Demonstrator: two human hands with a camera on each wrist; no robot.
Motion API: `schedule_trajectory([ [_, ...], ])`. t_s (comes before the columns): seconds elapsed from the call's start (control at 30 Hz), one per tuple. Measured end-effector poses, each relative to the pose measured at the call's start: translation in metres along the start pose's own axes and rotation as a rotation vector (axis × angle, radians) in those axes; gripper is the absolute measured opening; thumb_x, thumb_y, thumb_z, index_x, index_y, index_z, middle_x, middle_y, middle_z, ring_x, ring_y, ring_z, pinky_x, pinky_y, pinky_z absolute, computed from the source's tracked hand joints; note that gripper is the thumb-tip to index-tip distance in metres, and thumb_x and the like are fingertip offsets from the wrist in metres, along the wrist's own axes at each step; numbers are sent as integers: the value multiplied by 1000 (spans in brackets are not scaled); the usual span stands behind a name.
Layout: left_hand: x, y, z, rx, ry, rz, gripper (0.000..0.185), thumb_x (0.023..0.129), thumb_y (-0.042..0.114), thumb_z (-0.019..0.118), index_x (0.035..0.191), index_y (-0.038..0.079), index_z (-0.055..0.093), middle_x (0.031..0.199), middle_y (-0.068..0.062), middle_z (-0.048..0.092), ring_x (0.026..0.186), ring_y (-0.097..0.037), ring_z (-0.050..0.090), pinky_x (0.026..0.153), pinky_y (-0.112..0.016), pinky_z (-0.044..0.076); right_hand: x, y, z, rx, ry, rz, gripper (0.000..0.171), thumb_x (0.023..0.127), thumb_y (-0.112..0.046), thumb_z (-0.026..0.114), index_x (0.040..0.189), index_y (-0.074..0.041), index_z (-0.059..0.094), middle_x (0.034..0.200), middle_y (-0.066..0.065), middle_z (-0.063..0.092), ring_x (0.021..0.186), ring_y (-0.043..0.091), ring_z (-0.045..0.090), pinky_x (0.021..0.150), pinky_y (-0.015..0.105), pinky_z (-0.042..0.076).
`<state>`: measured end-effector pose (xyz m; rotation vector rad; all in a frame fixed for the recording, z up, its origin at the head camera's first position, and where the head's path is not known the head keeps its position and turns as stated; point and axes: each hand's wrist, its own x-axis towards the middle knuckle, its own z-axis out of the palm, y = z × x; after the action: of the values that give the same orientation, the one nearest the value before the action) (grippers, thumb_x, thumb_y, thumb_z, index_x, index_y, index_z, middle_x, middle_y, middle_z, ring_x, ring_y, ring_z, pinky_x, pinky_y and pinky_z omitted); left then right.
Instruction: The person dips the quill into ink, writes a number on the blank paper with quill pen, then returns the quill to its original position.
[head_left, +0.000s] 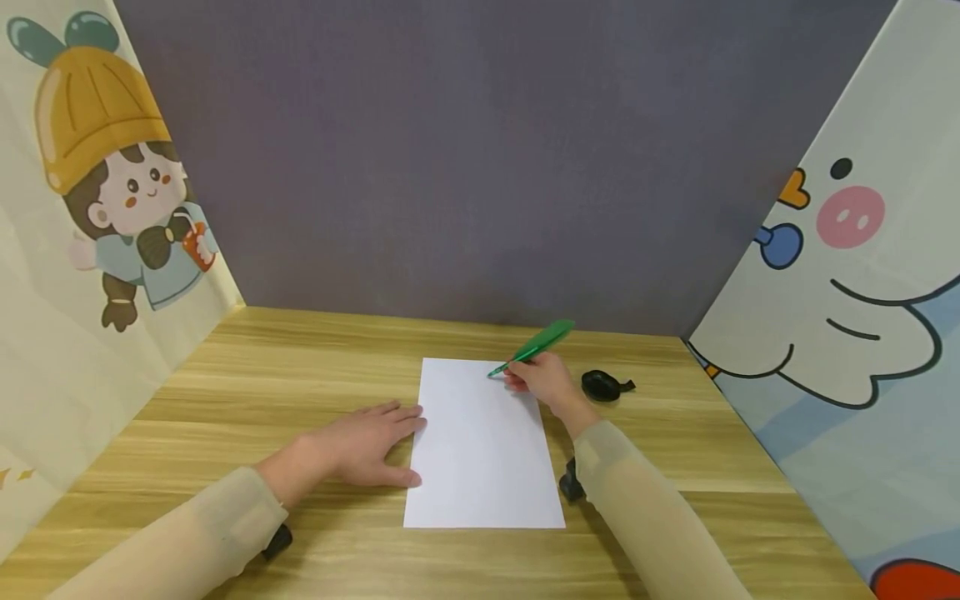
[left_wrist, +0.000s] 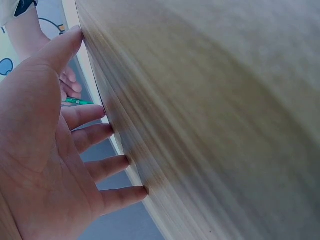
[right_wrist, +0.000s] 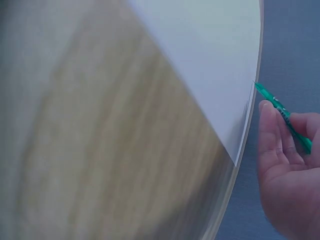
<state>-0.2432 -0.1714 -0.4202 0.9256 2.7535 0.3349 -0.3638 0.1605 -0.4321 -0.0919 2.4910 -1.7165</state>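
Note:
A sheet of white paper [head_left: 480, 450] lies upright on the wooden table [head_left: 337, 350]. My right hand [head_left: 546, 380] pinches a green feather pen [head_left: 546, 337] over the paper's upper right part, its tip pointing down and left at the sheet. In the right wrist view the thumb and fingers grip the green pen [right_wrist: 272, 100] near its tip, which is at the paper [right_wrist: 215, 60]. At the sheet's left edge my left hand [head_left: 367, 442] rests with fingers spread, fingertips and thumb touching the edge. The left wrist view shows these straight fingers [left_wrist: 107, 167] on the tabletop.
A round black object [head_left: 602, 386] with a short tail sits right of the paper. Dark wrist devices [head_left: 572, 482] show under both forearms. A grey panel [head_left: 465, 167] stands behind the table, with cartoon-printed sheets [head_left: 862, 333] at both sides.

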Motion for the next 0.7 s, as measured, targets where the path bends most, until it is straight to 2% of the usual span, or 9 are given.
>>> schedule_trajectory([
  [0.33,0,-1,0,6,-6,-5,95,99,69,69,166,6,46,177,-14,40,163,-50,34,131,-68,35,3,4,1,4,6,5,27,112,-14,64,125,7,75,118,24,80,96,20,81,85,30,68],
  [0.7,1,-3,3,5,-5,-5,96,99,69,69,167,6,46,177,-13,40,163,-50,34,131,-68,35,3,5,0,4,2,8,25,111,-13,65,123,6,76,115,21,81,91,16,80,82,29,68],
])
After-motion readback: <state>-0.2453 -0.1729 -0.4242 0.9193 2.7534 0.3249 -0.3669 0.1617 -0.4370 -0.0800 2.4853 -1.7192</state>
